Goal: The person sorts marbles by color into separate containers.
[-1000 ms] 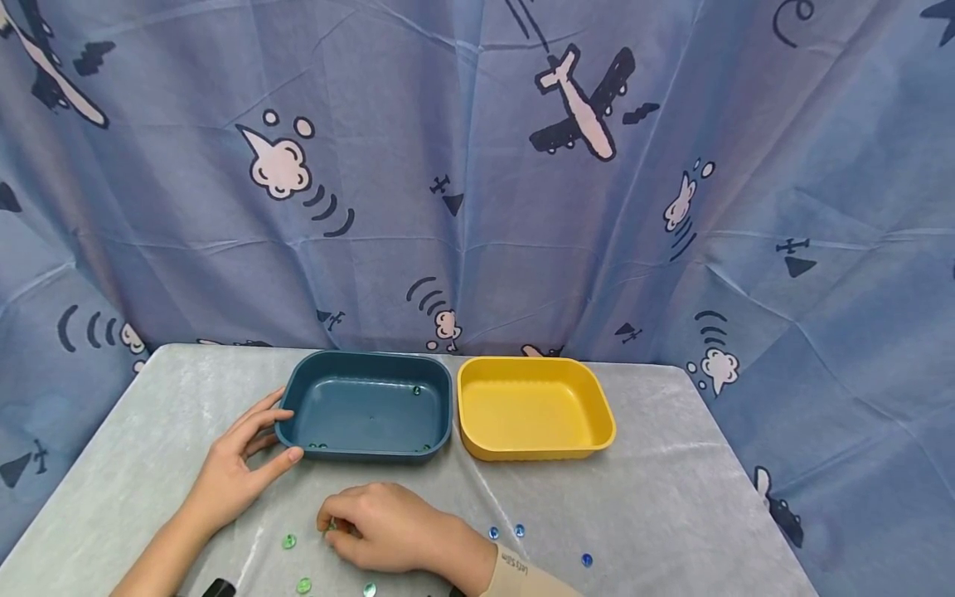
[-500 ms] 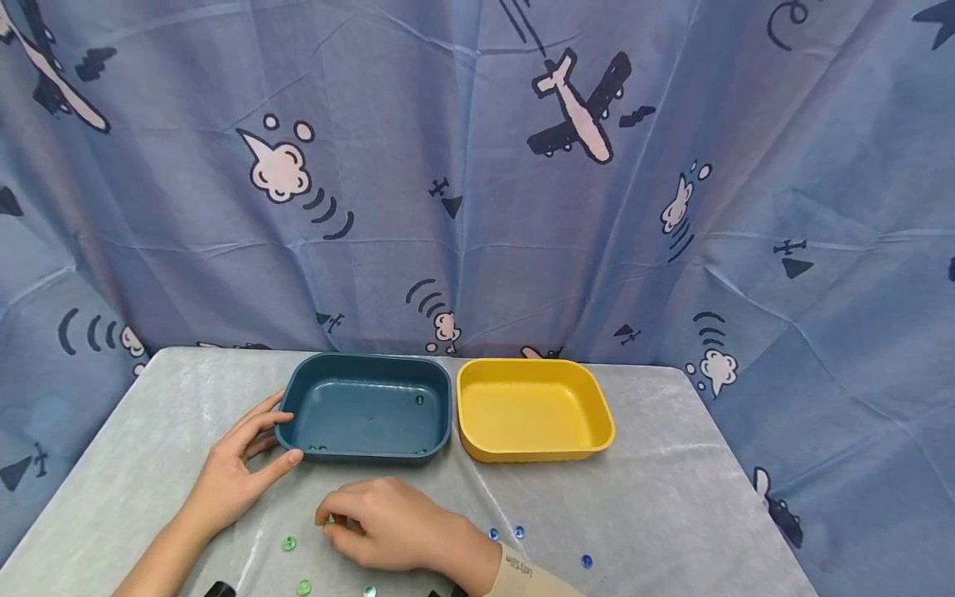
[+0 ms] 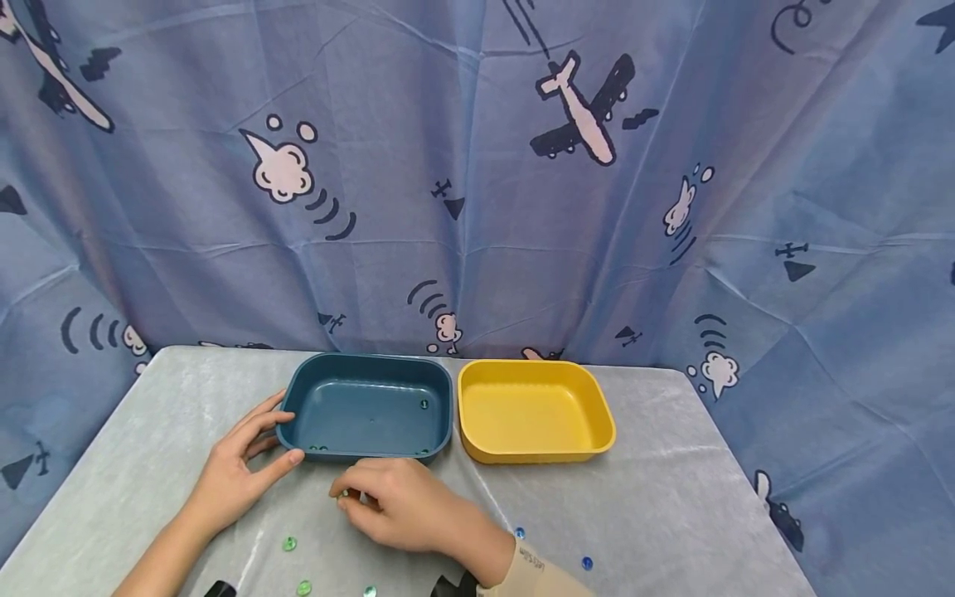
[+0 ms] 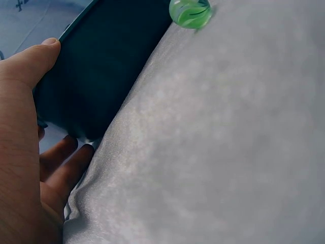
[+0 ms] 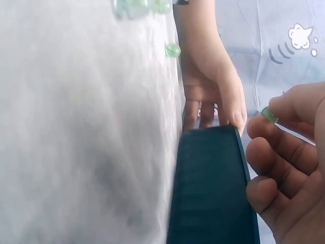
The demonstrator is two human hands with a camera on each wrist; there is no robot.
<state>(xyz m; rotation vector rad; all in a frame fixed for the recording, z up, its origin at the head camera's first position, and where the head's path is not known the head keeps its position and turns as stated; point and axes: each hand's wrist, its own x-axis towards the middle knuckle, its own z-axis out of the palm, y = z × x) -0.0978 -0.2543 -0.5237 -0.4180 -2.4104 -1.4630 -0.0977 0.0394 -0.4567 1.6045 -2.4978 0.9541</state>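
In the head view my left hand [image 3: 235,473] rests against the left end of a dark teal tray [image 3: 366,454], its fingers at the rim and its thumb along the front corner. The left wrist view shows the thumb [image 4: 43,53] on the rim and other fingers by the end wall. In front of the tray, close to its front wall, my right hand [image 3: 403,502] pinches a small green glass marble [image 5: 269,115] between thumb and forefinger. Several green marbles lie inside the tray, one marble [image 3: 424,405] toward its right end.
A yellow tray [image 3: 537,456] stands just right of the teal one. On the grey cloth lie green marbles [image 3: 289,543] in front of the left hand and blue marbles [image 3: 587,563] to the right. Behind the table hangs a blue printed curtain [image 3: 477,166].
My right hand has lifted away from the cloth and moved toward the teal tray with the green marble. The marble at the tray's right end has rolled slightly forward. The left hand stays put.
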